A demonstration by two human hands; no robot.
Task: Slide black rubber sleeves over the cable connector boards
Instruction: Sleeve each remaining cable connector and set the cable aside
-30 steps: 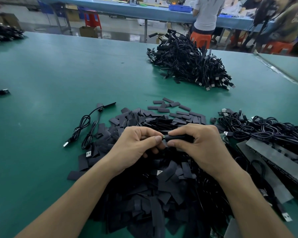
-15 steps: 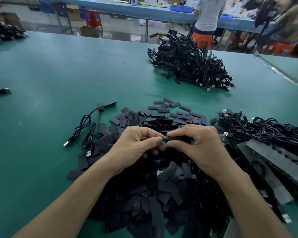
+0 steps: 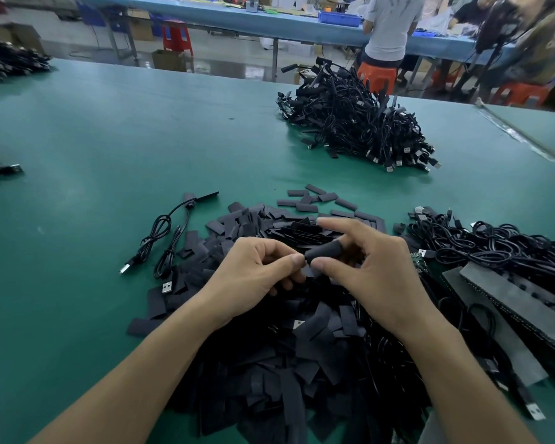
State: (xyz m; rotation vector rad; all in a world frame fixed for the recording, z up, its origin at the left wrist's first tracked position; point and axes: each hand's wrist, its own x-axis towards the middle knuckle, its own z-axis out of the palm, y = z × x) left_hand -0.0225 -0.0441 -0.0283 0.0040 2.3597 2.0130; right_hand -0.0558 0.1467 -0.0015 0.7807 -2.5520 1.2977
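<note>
- Head view: right hand (image 3: 375, 267) pinches one black rubber sleeve (image 3: 322, 251) between thumb and a finger, index finger lifted.
- Left hand (image 3: 257, 274): fingers curled, thumb tip at the sleeve's left end; whether it grasps anything cannot be told.
- Sleeve location: held just above the sleeve pile (image 3: 285, 347) on the green table (image 3: 77, 139).
- Far cable heap (image 3: 356, 129); right cable heap (image 3: 494, 248).
- Blue bin (image 3: 340, 17) on far bench (image 3: 221, 16): contents not discernible.
</note>
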